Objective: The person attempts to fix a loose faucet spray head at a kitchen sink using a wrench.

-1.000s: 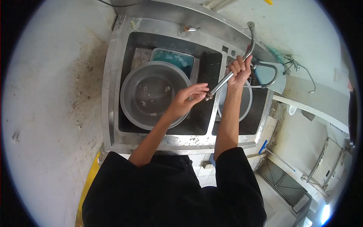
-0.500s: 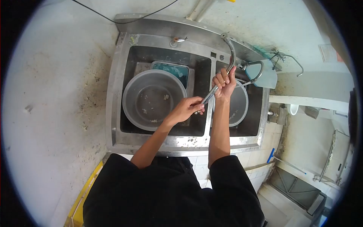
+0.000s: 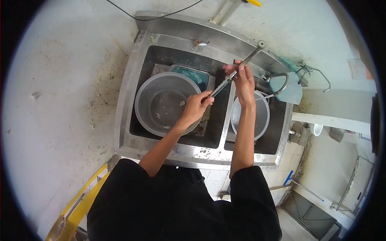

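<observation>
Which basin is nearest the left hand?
The larger basin, in the left sink bowl, pale scraps on its bottom; the left hand is over its rim. The smaller basin is by the right forearm.

Open gap right of the large basin (image 3: 159,108).
The sink divider (image 3: 226,124) bounds it; behind the basin, a teal tray (image 3: 194,75) obstructs.
</observation>
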The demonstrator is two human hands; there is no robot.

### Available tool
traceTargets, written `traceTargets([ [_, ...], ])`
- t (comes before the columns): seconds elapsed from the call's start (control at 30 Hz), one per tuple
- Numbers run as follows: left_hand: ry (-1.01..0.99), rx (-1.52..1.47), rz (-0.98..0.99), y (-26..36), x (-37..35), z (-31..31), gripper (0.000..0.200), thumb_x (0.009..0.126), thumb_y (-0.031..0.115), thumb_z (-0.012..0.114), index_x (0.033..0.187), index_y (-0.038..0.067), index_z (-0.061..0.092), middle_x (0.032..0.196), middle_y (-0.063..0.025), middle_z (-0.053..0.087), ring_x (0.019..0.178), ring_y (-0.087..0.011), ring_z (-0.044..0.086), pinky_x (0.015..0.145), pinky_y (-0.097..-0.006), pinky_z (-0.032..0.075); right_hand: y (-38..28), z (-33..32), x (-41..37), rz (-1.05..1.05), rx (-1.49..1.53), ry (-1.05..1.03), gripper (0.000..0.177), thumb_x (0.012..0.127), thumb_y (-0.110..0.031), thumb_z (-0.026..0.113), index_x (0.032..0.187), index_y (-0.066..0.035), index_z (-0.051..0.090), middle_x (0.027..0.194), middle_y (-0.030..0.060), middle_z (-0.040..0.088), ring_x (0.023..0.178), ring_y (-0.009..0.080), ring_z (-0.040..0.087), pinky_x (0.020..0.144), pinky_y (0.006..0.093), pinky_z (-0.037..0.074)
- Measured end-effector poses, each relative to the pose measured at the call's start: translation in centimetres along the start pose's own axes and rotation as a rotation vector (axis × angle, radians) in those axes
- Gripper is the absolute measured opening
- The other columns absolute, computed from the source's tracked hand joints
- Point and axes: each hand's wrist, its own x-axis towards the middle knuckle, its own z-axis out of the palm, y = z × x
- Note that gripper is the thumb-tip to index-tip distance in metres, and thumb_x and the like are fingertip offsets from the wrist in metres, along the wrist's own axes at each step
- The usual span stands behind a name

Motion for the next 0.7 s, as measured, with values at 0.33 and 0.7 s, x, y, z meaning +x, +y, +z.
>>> traceTargets([
  [0.33, -0.083, -0.305, 0.073, -1.2, 3.8, -2.7, 0.045, 0.087, 0.008, 0.076, 0.129, 0.002, 0.061, 0.106, -0.0051, 0.071, 0.092, -0.01, 0.064, 0.082, -0.0285, 0.052, -2.3, 2.8, 4.1, -0.234, 0.364, 0.086, 0.029, 0.108, -0.034, 0.044, 0.096, -0.008, 0.047, 0.074, -0.0001, 0.036, 0.067, 0.0133, 0.034, 0.062, 0.0312, 0.036],
  [0.7, 0.057, -0.188, 0.099, -2.2, 8.0, -4.6, 0.046, 0.084, 0.008, 0.079, 0.128, 0.007, 0.065, 0.103, -0.0027, 0.07, 0.085, -0.0097, 0.06, 0.079, -0.0258, 0.049, -1.2, 2.5, 6.3, -0.357, 0.496, 0.082, 0.033, 0.107, -0.039, 0.046, 0.088, -0.011, 0.049, 0.07, -0.0021, 0.032, 0.066, 0.0123, 0.03, 0.064, 0.0306, 0.03],
])
